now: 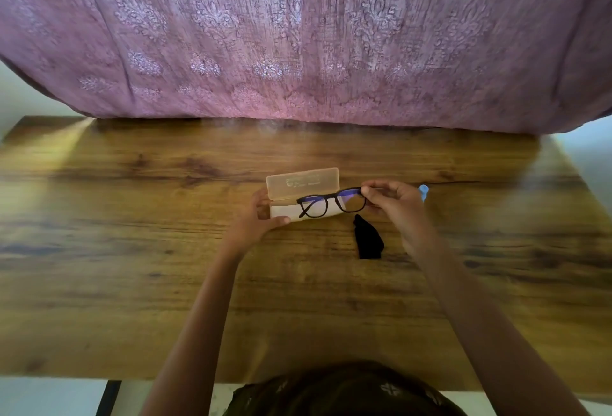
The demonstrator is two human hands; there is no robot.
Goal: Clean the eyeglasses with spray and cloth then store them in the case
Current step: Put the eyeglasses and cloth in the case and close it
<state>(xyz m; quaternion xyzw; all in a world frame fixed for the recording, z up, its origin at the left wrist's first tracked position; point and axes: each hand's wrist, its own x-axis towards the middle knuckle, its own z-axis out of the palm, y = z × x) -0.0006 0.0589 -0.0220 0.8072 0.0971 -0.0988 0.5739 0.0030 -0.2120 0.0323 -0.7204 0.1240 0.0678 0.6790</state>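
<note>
Eyeglasses [332, 205], where?
Over the open case [303, 184], their right end pinched by the right hand [394, 205].
Left hand [261, 220]?
Gripping the case's left end. The black cloth [368, 240] lies nearer; the spray [423, 191], I think, shows blue beyond the right hand.

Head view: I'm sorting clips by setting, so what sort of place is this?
Probably a home room: a wood-grain table backed by draped pink patterned fabric, with eyeglasses held over an open case.
</note>
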